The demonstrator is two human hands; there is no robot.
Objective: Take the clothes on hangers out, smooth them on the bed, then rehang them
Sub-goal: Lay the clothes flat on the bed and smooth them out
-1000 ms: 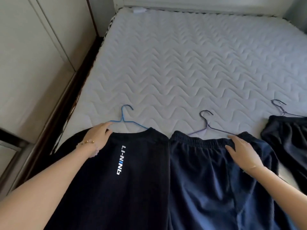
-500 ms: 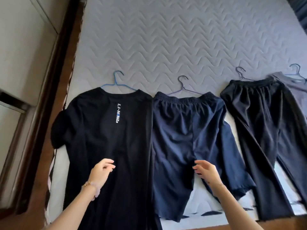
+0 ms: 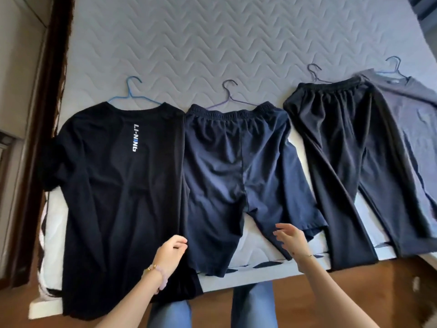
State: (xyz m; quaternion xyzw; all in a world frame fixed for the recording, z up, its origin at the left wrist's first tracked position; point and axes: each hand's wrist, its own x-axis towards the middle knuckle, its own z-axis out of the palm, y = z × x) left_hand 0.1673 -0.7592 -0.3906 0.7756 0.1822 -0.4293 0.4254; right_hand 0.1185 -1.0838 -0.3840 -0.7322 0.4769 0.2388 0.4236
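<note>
Clothes lie flat in a row on the bed [image 3: 212, 39], each with a hanger hook poking out toward 12 o'clock. At 9 o'clock is the black shirt [image 3: 111, 190] on a blue hanger [image 3: 132, 94]. In the middle are the dark blue shorts [image 3: 236, 166] on a purple hanger [image 3: 230, 94]. At 3 o'clock are the black trousers [image 3: 343, 162], and the grey shirt [image 3: 406, 129] is at the far edge past them.

Both hands are low, near 6 o'clock. The left hand [image 3: 169, 253] has curled fingers right where the black shirt meets the shorts. I cannot tell if it pinches the cloth. The right hand [image 3: 289, 237] is loose, with its fingers spread, over the bottom of the shorts and holding nothing.
</note>
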